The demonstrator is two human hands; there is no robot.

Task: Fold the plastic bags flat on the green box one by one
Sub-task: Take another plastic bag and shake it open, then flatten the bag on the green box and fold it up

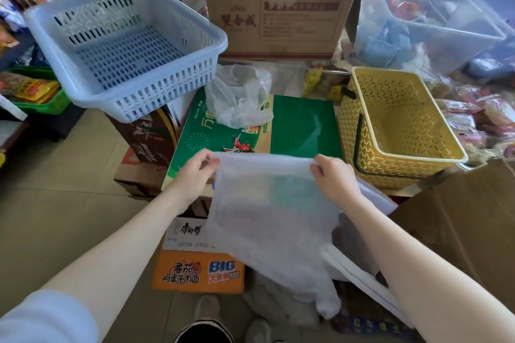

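the left hand and right hand each pinch a top corner of the thin translucent white plastic bag, stretched over the near edge of the flat green cardboard box. its long axis runs toward the person, handles hanging down. the slippery film could slide off or crease if it is laid unevenly.

My hands have bare room on the green box only across its middle and right part. A crumpled bag sits on its far left part, the blue basket crowds its left edge, the yellow basket stands just beside its right edge, and a cardboard box blocks the far side.
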